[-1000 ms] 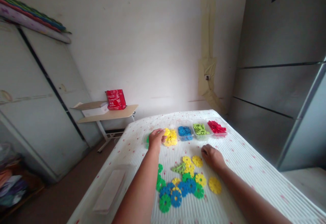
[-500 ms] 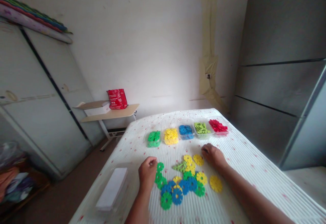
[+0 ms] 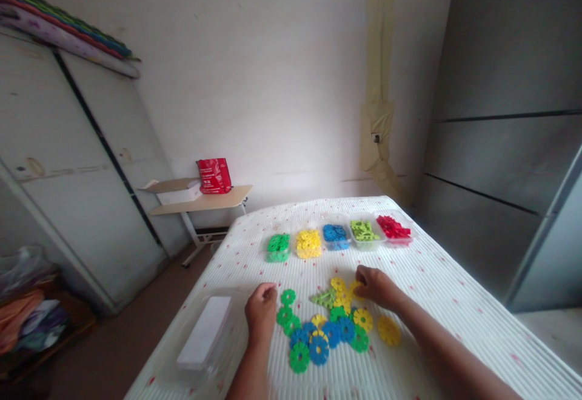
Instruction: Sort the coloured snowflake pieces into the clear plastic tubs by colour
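Note:
Colourful notched plastic building discs lie linked in a figure on the cloth. Its blue discs (image 3: pixel 319 350) are in the lower middle, and green discs (image 3: pixel 285 315) curve up at the left. At its upper right is a yellow cluster with a light-green spiky piece (image 3: pixel 323 298). My right hand (image 3: pixel 376 286) has its fingers closed on the edge of a yellow disc (image 3: pixel 356 290) beside this cluster, partly covering it. My left hand (image 3: pixel 262 308) rests with curled fingers just left of the green discs, with no piece visible in it. A separate yellow disc (image 3: pixel 388 331) lies below my right forearm.
Clear tubs hold green pieces (image 3: pixel 278 243), yellow pieces (image 3: pixel 308 242), blue pieces (image 3: pixel 335 235), light-green pieces (image 3: pixel 362 231) and red pieces (image 3: pixel 393 228) in a row behind. A white-topped clear container (image 3: pixel 205 332) lies at left. Beyond stands a side table (image 3: pixel 227 199) with a red bag (image 3: pixel 213 176).
My right hand has moved left and down onto the yellow disc beside the cluster. My left hand has stayed nearly still. The view has shifted slightly.

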{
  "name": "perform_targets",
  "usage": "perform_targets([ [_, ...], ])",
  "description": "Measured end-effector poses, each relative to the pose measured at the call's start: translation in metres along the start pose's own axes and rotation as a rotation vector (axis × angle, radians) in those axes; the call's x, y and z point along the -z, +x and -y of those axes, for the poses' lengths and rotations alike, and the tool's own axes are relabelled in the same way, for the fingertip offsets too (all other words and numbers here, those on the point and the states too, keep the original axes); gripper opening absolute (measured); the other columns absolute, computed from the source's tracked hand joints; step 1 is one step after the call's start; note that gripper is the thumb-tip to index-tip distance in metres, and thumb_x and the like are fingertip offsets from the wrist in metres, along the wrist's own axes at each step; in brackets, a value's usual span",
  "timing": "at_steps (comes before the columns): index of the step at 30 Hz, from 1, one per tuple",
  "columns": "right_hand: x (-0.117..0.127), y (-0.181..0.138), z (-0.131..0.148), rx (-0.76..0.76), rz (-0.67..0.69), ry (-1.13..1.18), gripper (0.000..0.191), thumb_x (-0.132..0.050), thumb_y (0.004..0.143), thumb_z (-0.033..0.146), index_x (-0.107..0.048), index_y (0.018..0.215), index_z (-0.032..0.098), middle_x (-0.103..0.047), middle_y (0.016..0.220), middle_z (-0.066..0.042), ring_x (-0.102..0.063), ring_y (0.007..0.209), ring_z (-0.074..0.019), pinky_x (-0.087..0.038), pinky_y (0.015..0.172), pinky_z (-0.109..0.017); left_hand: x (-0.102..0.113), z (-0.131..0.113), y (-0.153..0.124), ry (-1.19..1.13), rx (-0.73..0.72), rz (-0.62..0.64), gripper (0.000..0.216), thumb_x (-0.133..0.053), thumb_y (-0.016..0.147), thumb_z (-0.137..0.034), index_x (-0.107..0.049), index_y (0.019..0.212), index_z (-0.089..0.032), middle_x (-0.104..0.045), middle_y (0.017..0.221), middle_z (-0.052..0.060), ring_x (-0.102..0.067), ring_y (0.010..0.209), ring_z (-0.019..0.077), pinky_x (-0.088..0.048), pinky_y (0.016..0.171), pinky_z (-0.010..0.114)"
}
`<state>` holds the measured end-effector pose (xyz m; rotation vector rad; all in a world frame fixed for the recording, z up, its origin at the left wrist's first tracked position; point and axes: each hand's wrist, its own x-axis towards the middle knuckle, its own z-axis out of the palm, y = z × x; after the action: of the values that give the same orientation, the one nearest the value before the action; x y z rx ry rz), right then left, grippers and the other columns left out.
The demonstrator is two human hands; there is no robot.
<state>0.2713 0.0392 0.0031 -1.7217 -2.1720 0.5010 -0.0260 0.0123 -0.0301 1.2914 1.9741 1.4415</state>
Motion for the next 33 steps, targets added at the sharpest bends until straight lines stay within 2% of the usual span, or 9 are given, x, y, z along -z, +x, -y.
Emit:
perform_targets([
  [4,0.006,0.009,0.005,-0.006,0.091,0.088,0.014,-0.065,0.063,0.007,-0.057,0.071,0.016,-0.055,0.065,0.004,-0.049,0.056,-0.0083,-0.033,0.05,-0.02,0.0,0.001,0.0,-0.007,-0.004,-0.018,0.019,-0.051,0.064,-0.03,-0.067,0.069,-0.02,-0.066,0.058,0.0,-0.063,0.06,0.0181,-0.047,0.054,0.024],
  [7,0.012,0.026,0.018,-0.001,0.158,0.146,0.012,-0.066,0.074,0.018,-0.061,0.085,0.014,-0.061,0.076,0.001,-0.055,0.059,-0.01,-0.044,0.053,-0.023,-0.002,0.003,-0.001,-0.008,-0.012,-0.023,0.019,-0.051,0.065,-0.03,-0.067,0.071,-0.02,-0.065,0.058,-0.001,-0.063,0.06,0.0177,-0.047,0.054,0.024],
  [9,0.016,0.041,0.03,0.018,0.144,0.184,0.023,-0.058,0.085,0.029,-0.059,0.102,0.014,-0.062,0.097,-0.004,-0.06,0.077,-0.0144,-0.051,0.067,-0.031,-0.002,0.004,-0.001,-0.005,-0.019,-0.021,0.019,-0.051,0.065,-0.03,-0.066,0.071,-0.02,-0.065,0.058,-0.001,-0.063,0.06,0.0176,-0.047,0.055,0.024],
  [11,0.02,0.055,0.043,0.045,0.09,0.222,0.031,-0.052,0.089,0.034,-0.054,0.114,0.017,-0.057,0.113,-0.007,-0.059,0.094,-0.018,-0.051,0.079,-0.038,-0.002,0.005,-0.001,-0.001,-0.025,-0.02,0.02,-0.051,0.065,-0.031,-0.066,0.072,-0.02,-0.065,0.059,0.0,-0.063,0.059,0.0176,-0.047,0.055,0.024],
  [15,0.023,0.071,0.061,0.102,0.01,0.245,0.033,-0.053,0.088,0.033,-0.052,0.117,0.017,-0.056,0.117,-0.007,-0.058,0.097,-0.0195,-0.05,0.081,-0.041,0.0,0.004,-0.002,0.002,-0.036,-0.019,0.021,-0.05,0.066,-0.031,-0.065,0.073,-0.019,-0.065,0.06,0.0,-0.063,0.06,0.0178,-0.046,0.056,0.024],
  [21,0.003,0.05,0.066,0.208,0.129,0.124,0.026,-0.054,0.088,0.032,-0.057,0.109,0.017,-0.06,0.109,-0.006,-0.059,0.091,-0.0171,-0.051,0.078,-0.036,-0.001,0.004,-0.002,0.005,-0.045,-0.008,0.02,-0.049,0.066,-0.031,-0.065,0.071,-0.02,-0.066,0.061,0.0,-0.063,0.061,0.0177,-0.046,0.056,0.023],
  [24,-0.009,0.031,0.063,0.279,0.21,0.031,0.02,-0.068,0.073,0.024,-0.067,0.092,0.017,-0.066,0.09,-0.003,-0.061,0.08,-0.0158,-0.048,0.071,-0.027,-0.003,0.004,-0.002,0.009,-0.041,-0.004,0.019,-0.049,0.066,-0.03,-0.064,0.072,-0.02,-0.067,0.063,0.001,-0.063,0.062,0.0178,-0.046,0.056,0.023],
  [27,-0.015,0.017,0.06,0.34,0.204,-0.073,0.031,-0.073,0.06,0.019,-0.071,0.091,0.019,-0.067,0.094,-0.005,-0.059,0.089,-0.0208,-0.045,0.074,-0.026,-0.003,0.004,-0.002,0.017,-0.041,-0.001,0.02,-0.049,0.066,-0.031,-0.065,0.072,-0.02,-0.067,0.064,0.001,-0.063,0.062,0.0179,-0.046,0.056,0.024],
  [33,-0.018,0.011,0.067,0.363,0.166,-0.239,0.031,-0.069,0.06,0.025,-0.071,0.091,0.02,-0.066,0.096,-0.01,-0.057,0.093,-0.0268,-0.043,0.074,-0.032,-0.001,0.003,-0.001,0.037,-0.042,0.009,0.021,-0.049,0.066,-0.033,-0.065,0.072,-0.021,-0.068,0.065,0.001,-0.064,0.062,0.0185,-0.047,0.057,0.025],
])
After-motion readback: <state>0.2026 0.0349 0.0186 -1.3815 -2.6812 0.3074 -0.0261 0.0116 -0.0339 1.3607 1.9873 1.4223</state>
